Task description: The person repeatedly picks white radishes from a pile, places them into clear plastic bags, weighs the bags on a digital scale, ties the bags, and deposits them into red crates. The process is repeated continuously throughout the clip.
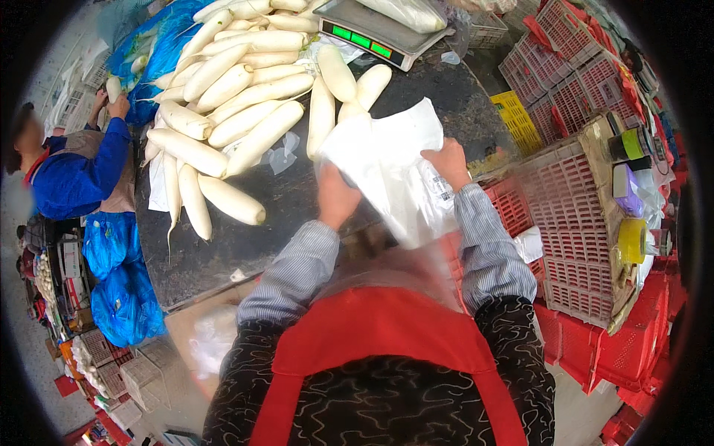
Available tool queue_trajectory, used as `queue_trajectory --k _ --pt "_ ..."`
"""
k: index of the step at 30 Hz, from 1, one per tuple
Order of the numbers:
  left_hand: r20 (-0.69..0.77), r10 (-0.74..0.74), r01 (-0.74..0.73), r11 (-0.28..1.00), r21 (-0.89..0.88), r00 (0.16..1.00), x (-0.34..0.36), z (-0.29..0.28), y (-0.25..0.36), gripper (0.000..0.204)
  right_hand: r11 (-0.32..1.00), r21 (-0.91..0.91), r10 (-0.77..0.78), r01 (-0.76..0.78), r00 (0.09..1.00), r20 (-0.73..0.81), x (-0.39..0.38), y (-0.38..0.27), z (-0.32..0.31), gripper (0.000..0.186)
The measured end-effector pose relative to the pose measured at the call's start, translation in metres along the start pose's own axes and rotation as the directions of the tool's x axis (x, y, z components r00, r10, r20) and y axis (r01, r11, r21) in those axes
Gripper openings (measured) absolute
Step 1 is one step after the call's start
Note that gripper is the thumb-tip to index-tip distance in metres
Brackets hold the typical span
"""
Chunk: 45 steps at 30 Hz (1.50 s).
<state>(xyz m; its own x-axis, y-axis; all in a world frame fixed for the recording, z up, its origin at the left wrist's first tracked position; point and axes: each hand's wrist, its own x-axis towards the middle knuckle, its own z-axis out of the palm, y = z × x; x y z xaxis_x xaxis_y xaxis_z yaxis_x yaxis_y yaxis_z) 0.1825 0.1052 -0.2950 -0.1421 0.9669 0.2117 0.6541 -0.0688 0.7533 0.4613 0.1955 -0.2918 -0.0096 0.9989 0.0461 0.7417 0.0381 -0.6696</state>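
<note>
A white plastic bag (pixel 387 163) is stretched between my two hands above the near edge of the dark table (pixel 223 262). My left hand (pixel 338 197) is closed on the bag's left side, with its fingertips hidden behind the plastic. On the opposite side my right hand (pixel 448 163) grips the edge, thumb in front. Whether anything is inside the bag, I cannot tell. Just beyond it lie a few loose white radishes (pixel 336 73), one partly covered by the bag. A large heap of white radishes (pixel 245 123) spreads over the table to the left.
A digital scale (pixel 387 46) with green displays stands at the far side, a bagged item on its pan. Stacked red crates (pixel 573 223) and a yellow crate (pixel 516 123) flank the table's right. At left, a person in blue (pixel 78 175) holds a radish near blue plastic bags (pixel 123 279).
</note>
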Motion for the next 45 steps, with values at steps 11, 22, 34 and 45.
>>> queue_trajectory --k 11,22,34,45 --pt "0.499 -0.188 0.522 0.48 -0.705 0.846 0.028 -0.092 0.067 0.031 0.613 0.787 -0.034 -0.073 0.992 0.118 -0.018 -0.114 -0.153 0.034" --pt "0.414 -0.292 0.4 0.894 -0.204 0.862 -0.032 -0.082 -0.004 0.04 0.954 0.229 0.146 -0.195 0.966 0.212 0.009 -0.008 -0.059 0.053" --pt "0.383 -0.277 0.245 0.961 0.131 0.881 -0.079 -0.088 -0.01 0.048 0.946 0.187 0.172 -0.263 0.902 0.396 0.021 0.017 -0.011 0.052" --pt "0.729 -0.138 0.741 0.065 -0.668 0.67 -0.094 -0.134 0.02 0.02 0.976 0.158 0.139 -0.149 0.988 0.074 0.012 -0.038 0.006 0.032"
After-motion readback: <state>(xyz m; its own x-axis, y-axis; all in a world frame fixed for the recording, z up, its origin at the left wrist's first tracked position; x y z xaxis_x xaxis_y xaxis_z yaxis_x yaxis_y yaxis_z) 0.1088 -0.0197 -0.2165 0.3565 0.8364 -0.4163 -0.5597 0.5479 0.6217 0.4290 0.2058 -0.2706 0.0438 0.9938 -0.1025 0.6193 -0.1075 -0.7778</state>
